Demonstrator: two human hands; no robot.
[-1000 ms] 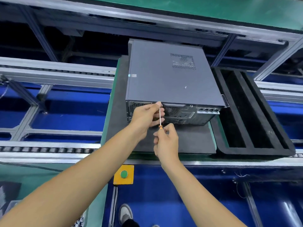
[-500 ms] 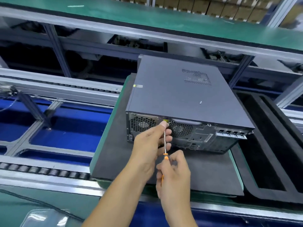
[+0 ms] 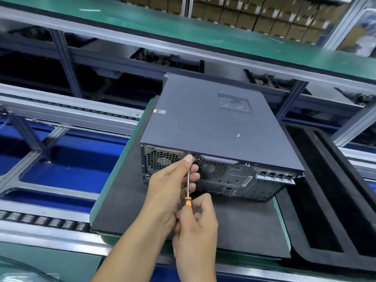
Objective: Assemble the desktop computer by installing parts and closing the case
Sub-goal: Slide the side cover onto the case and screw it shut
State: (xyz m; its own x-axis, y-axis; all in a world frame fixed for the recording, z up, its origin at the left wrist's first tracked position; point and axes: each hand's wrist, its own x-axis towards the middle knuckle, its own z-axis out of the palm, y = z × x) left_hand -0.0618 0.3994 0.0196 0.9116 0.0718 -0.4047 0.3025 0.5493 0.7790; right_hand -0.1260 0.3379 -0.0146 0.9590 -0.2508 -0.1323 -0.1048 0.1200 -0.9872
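Head view: computer case lies flat, side panel on, rear panel facing the person, on a dark foam pad over the worktop. Right hand has its fingers curled round the orange handle of the screwdriver; left hand pinches the shaft, thumb tip up at the rear panel's top edge where the tip meets it. Loose screw sits on the panel, well beyond the fingers and to their right. Black foam tray far right. Versus 0.5 s ago: same grip on both hands, camera is closer, case fills more of the frame.
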